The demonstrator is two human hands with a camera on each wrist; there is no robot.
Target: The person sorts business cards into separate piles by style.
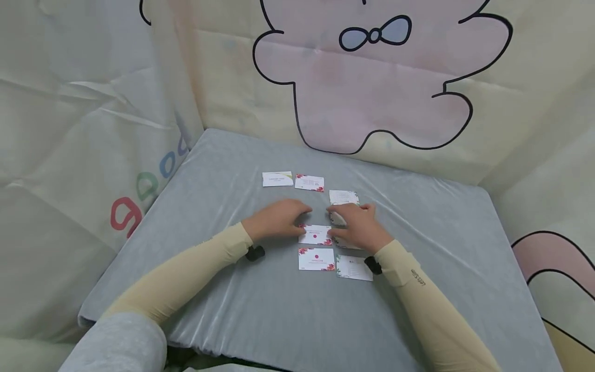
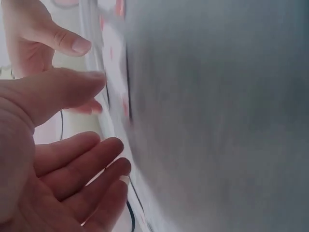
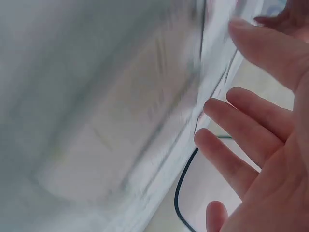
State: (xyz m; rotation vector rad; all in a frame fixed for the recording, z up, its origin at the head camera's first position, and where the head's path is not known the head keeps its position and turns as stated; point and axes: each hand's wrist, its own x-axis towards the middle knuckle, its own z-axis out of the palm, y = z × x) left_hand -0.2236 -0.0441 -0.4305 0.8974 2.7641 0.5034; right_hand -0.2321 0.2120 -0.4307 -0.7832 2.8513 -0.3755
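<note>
My left hand (image 1: 275, 219) is above the grey cloth with fingers loosely bent and nothing between them. Its thumb tip overlaps the left edge of a white card with red flowers and a red dot (image 1: 315, 236). Across from it, my right hand (image 1: 357, 226) has its thumb near that card's right edge. Below its index finger, a white card with green leaves (image 1: 338, 219) is partly covered; another card by the palm is mostly hidden. In the left wrist view the left fingers (image 2: 82, 169) are spread apart, and in the right wrist view so are the right fingers (image 3: 241, 125).
Nearer me lie a second red-dot card (image 1: 316, 260) and a leaf-edged card (image 1: 355, 267). Farther back are a white card with a yellow corner (image 1: 277, 179), a red-flower card (image 1: 309, 182) and a leafy card (image 1: 344, 197). Printed curtains (image 1: 223, 93) border the grey table (image 1: 223, 305).
</note>
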